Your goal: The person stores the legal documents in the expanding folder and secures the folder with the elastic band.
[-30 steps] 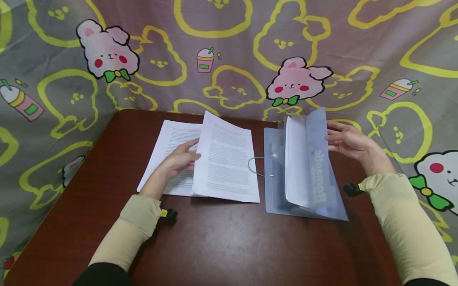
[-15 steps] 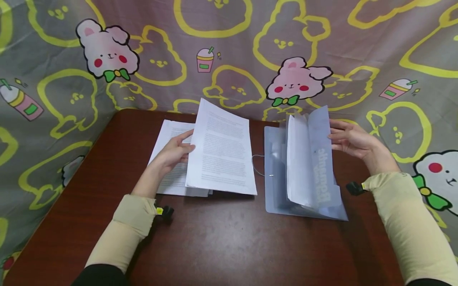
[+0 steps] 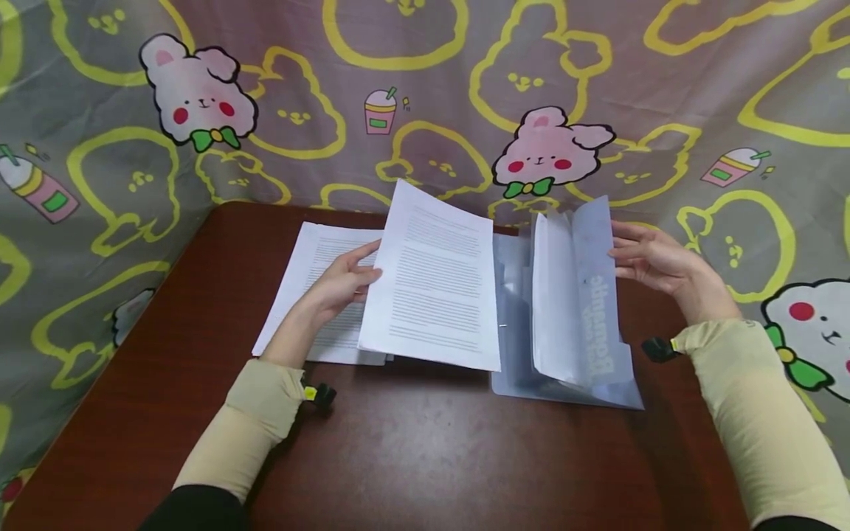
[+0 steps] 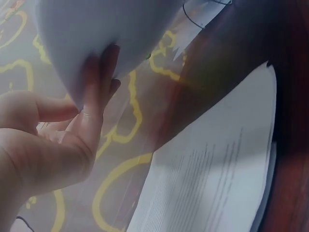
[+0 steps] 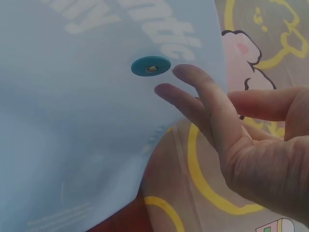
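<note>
My left hand (image 3: 341, 284) pinches a thin stack of printed paper (image 3: 434, 284) by its left edge. In the left wrist view, the fingers (image 4: 91, 92) lie against one side of that stack (image 4: 96, 29), thumb at its edge. The raised stack tilts and overlaps the left part of a translucent blue-grey document folder (image 3: 508, 372). My right hand (image 3: 654, 262) holds the raised folder cover (image 3: 594, 280) by its edge. In the right wrist view, two fingertips (image 5: 190, 72) lie near a teal round button (image 5: 150, 66) on the cover (image 5: 87, 96).
More printed pages (image 3: 292, 310) lie on the brown table (image 3: 425, 450), left of the raised stack. White papers (image 3: 551, 310) stand inside the folder. A patterned curtain (image 3: 438, 74) hangs right behind the table's back edge.
The left hand has lifted its stack off the table; it moved left, then right, until it overlaps the folder. The right hand has raised the cover slightly and stays there.
</note>
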The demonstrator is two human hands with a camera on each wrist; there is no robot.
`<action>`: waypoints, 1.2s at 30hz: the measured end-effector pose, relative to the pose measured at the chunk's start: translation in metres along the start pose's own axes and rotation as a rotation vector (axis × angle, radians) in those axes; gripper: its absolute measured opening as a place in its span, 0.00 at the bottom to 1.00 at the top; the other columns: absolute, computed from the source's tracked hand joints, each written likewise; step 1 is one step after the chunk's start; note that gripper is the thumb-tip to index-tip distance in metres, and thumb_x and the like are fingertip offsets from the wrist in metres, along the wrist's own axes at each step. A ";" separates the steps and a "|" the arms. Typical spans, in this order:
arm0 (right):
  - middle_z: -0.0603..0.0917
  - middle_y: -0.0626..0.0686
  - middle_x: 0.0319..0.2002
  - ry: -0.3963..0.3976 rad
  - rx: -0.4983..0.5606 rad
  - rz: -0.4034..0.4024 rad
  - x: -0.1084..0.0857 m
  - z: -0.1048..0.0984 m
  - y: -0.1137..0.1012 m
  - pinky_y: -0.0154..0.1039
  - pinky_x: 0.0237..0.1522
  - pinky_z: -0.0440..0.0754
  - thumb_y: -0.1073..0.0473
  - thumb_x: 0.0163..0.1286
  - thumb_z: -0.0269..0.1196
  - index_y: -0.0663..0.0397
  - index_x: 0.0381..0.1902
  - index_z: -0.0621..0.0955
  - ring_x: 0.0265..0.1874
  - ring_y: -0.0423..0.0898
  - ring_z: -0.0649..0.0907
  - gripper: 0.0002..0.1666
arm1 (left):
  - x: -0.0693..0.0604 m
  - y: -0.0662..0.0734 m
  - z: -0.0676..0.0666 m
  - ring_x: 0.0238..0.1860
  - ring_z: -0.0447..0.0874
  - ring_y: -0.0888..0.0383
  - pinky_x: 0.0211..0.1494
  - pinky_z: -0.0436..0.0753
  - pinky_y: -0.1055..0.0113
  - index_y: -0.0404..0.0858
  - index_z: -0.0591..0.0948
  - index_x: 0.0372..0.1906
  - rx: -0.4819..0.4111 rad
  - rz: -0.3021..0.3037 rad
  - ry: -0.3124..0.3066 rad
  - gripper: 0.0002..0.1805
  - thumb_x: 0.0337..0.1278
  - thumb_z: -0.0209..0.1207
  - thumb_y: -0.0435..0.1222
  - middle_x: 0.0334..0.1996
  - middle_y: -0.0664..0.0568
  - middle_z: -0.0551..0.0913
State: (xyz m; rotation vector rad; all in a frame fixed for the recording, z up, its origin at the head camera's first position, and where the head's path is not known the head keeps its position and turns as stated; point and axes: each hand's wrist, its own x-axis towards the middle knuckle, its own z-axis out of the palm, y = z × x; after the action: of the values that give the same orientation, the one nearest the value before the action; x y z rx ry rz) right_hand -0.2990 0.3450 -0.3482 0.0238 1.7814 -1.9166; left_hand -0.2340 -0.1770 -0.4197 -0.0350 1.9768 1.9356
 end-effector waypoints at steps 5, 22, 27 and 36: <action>0.90 0.39 0.50 -0.003 -0.003 -0.007 0.000 -0.001 0.001 0.39 0.41 0.94 0.76 0.84 0.49 0.59 0.90 0.34 0.46 0.39 0.93 0.51 | 0.004 -0.001 0.011 0.34 0.92 0.64 0.36 0.88 0.72 0.48 0.58 0.90 -0.033 0.009 -0.045 0.37 0.85 0.52 0.30 0.44 0.53 0.93; 0.93 0.42 0.49 -0.015 -0.001 -0.013 0.001 0.003 0.001 0.40 0.40 0.95 0.76 0.84 0.49 0.61 0.90 0.34 0.44 0.40 0.93 0.50 | 0.000 0.010 0.022 0.36 0.94 0.62 0.37 0.90 0.69 0.51 0.59 0.90 -0.024 0.006 -0.052 0.37 0.85 0.53 0.31 0.52 0.45 0.93; 0.92 0.42 0.49 -0.019 0.002 -0.013 0.001 0.003 0.001 0.39 0.40 0.95 0.77 0.84 0.48 0.61 0.90 0.33 0.44 0.40 0.93 0.50 | 0.004 0.006 0.032 0.32 0.93 0.62 0.36 0.90 0.69 0.49 0.59 0.90 -0.012 0.014 -0.079 0.37 0.85 0.53 0.31 0.48 0.47 0.94; 0.93 0.42 0.48 -0.016 0.022 0.002 0.002 0.005 0.001 0.40 0.41 0.94 0.77 0.84 0.49 0.60 0.90 0.33 0.45 0.40 0.93 0.51 | 0.009 0.004 0.050 0.33 0.93 0.62 0.36 0.90 0.69 0.51 0.60 0.90 -0.009 0.017 -0.110 0.36 0.86 0.53 0.31 0.62 0.33 0.89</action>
State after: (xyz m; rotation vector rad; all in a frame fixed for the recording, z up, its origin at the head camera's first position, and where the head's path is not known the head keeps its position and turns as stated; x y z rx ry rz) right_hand -0.2987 0.3395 -0.3494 0.0181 1.7491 -1.9294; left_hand -0.2315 -0.1261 -0.4182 0.0839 1.9026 1.9144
